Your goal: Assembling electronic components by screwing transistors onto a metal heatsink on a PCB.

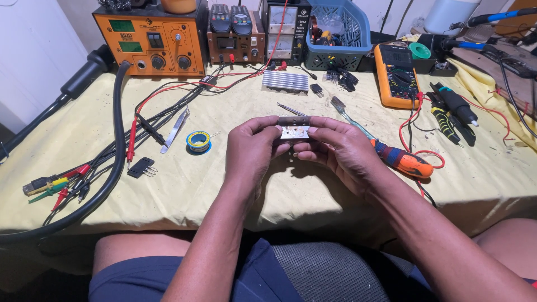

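Basket: blue plastic basket at the back of the bench, holding small dark parts and wire bits; contents too small to tell further.
Bench: yellow cloth covers it.
Left hand: raised above the cloth, palm turned inward, thumb and fingertips pinching the left end of a small metal part.
Right hand: mirrors it, fingers clasping the part's right end.
Metal part: held between both hands over the bench centre, clear of the cloth.
Nearby: solder spool left of the hands, orange-handled screwdriver just right, yellow multimeter behind.
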